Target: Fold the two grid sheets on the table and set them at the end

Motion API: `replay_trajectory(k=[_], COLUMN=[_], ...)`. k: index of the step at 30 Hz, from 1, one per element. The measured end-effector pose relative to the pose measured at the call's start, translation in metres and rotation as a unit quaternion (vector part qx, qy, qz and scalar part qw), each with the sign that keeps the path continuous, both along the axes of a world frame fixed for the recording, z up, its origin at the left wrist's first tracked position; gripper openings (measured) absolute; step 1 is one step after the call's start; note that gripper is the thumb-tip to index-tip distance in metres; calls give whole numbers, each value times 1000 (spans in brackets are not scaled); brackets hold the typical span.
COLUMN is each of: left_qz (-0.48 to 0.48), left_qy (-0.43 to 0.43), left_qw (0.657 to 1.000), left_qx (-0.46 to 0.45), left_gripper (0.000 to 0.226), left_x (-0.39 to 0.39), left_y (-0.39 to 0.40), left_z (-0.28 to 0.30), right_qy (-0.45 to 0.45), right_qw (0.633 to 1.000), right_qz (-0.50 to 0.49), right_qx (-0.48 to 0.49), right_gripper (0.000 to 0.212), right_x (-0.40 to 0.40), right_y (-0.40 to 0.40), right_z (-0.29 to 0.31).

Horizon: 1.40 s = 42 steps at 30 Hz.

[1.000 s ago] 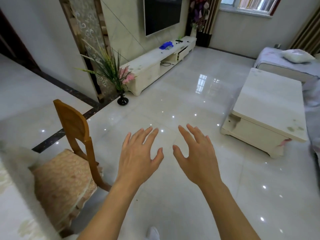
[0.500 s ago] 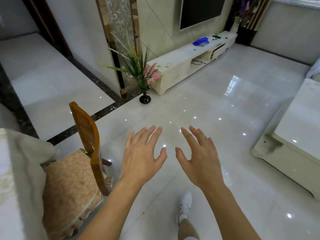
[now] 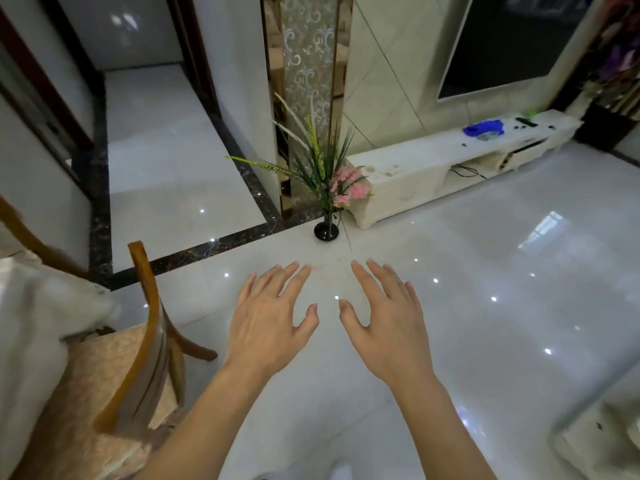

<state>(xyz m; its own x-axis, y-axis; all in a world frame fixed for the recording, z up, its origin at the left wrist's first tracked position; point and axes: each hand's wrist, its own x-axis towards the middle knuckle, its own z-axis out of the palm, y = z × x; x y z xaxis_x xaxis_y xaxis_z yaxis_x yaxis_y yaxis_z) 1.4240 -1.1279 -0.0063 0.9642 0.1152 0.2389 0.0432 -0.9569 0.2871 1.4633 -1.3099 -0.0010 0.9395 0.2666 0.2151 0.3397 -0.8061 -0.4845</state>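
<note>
- A cloth-covered table edge [image 3: 31, 327] was seen at far left, beside a wooden chair [image 3: 145, 341].
- The left hand [image 3: 266, 327] and right hand [image 3: 388, 330] were held out, fingers spread, nothing gripped.
- No grid sheets were seen; folding was judged not yet begun.

no readable text, labels or numbers anywhere

Floor [image 3: 467, 271]: pale tile, glossy, smooth, mirrored ceiling lights. Dark speckled stone border strip [image 3: 207, 245], polished. Chair frame [image 3: 145, 327]: varnished wood, shiny. Seat cushion [image 3: 104, 386]: patterned cloth, matt. TV cabinet [image 3: 426, 168]: white, smooth, stained top. Vase [image 3: 326, 230]: black, glossy. Wall panel [image 3: 308, 64]: patterned, reflective.
</note>
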Motion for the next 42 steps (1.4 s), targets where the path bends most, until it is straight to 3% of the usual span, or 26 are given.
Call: replay_trajectory(k=[14, 26, 42], left_qz=[113, 181, 234], left_qy=[-1, -22, -29], left_qw=[993, 982, 971], left_qx=[-22, -42, -32], left_gripper=[61, 61, 58], left_x=[102, 241, 373], left_y=[58, 207, 352], left_z=[-10, -19, -30], right_qy=[25, -1, 5], right_qw=[991, 981, 963], right_qz=[132, 193, 267], right_qx=[8, -31, -36], right_gripper=[65, 62, 64], right_x=[149, 306, 447], right_y=[82, 244, 409], right_z=[-19, -14, -23])
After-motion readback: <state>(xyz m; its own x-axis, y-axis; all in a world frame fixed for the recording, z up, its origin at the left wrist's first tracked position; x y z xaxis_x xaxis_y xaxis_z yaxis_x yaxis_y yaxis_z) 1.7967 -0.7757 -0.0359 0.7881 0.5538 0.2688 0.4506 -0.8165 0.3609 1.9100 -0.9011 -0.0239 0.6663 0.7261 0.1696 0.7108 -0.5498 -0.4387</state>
